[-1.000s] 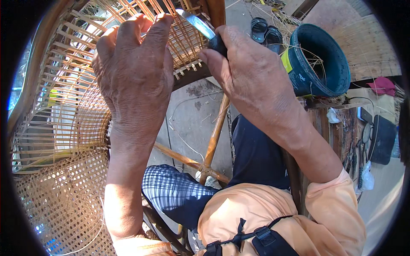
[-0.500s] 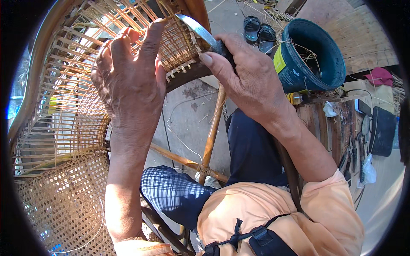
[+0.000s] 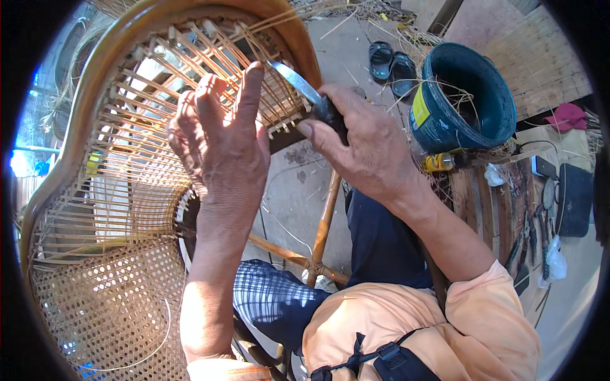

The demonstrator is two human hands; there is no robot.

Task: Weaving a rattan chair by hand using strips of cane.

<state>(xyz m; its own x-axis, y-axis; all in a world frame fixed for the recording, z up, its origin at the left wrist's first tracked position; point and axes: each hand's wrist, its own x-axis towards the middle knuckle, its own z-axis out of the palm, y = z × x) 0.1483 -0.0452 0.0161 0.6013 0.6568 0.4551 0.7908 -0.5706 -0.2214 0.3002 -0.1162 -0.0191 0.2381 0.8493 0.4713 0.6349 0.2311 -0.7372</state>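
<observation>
A wooden-framed chair with cane weaving stands at the left; its upper panel holds open rattan strands, while its lower panel has a close holed weave. My left hand lies over the upper strands, fingers apart, index stretched toward the blade tip; its thumb is mostly hidden. In my right hand is a knife with a curved bright blade and a dark handle, gripped by the handle. The blade points up and left across the denser weave near the panel's right edge.
A dark teal bucket with loose strands inside stands at the upper right, sandals beside it. Several tools and a yellow bottle lie at the right. Crossed poles run below the chair, near my knees.
The whole scene has shifted right and down in the picture, showing more of the chair's top rim. Both hands stay at nearly the same place on the weave, the knife still held.
</observation>
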